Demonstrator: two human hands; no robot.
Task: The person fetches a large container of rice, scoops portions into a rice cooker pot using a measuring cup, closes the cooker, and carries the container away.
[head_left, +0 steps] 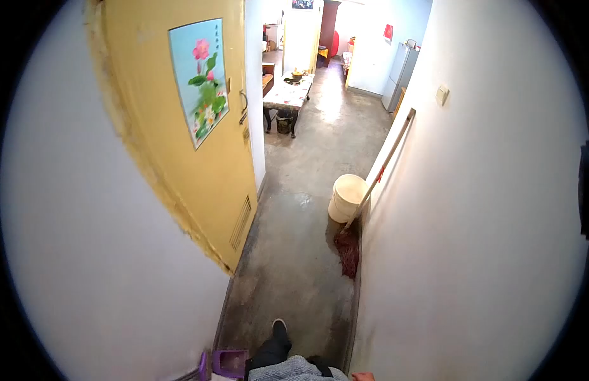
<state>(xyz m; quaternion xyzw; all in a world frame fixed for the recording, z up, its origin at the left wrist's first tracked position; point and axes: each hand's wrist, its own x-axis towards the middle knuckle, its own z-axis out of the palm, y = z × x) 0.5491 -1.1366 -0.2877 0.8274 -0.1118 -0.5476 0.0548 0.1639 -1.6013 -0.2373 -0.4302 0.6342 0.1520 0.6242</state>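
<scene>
Only a small part of my right hand (364,376) shows at the bottom edge, just right of my grey top; its fingers are cut off. My left hand is out of the frame. Ahead on the right, a mop (349,255) with dark red strands rests on the floor, its wooden handle leaning against the right wall. A white bucket (344,200) stands beside the mop. At the bottom left, a purple dustpan (231,363) lies by the left wall.
A yellow door (155,95) with a flower poster is on the left. Farther off, a low table (285,96) with dark legs stands at the left and a grey refrigerator (401,75) at the right. A wall switch (442,96) is on the right wall.
</scene>
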